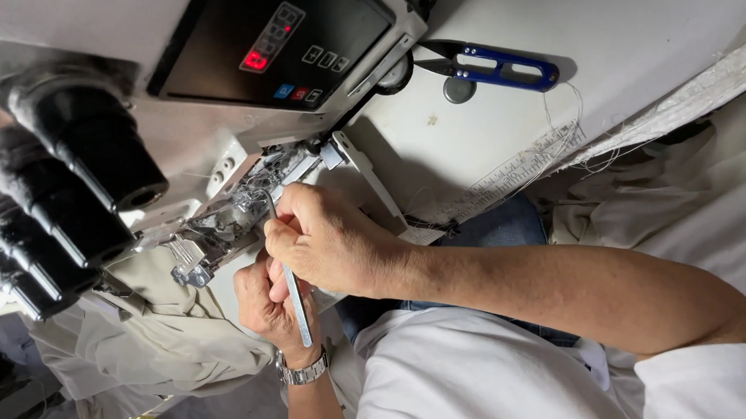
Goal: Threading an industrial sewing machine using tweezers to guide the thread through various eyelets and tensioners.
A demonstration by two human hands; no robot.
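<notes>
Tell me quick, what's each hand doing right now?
Right hand: closed on the metal tweezers, tips at the sewing machine.
Left hand: mostly hidden beneath it, grip cannot be told.

A person's right hand (326,241) holds metal tweezers (291,293) at the needle area of an industrial sewing machine (241,205), the left hand (266,301) just beneath it over beige fabric (162,334); blue thread snips (494,67) lie on the white counter (508,132).

Tweezers (291,293) gripped in right hand (326,241), tip in the machine's needle area (241,209). Left hand (266,301) just below, touching. Fabric (154,334) under the machine, lower left. Thread snips (494,67) on table (508,123) (upper right, well apart). Control panel (271,41) above.
</notes>
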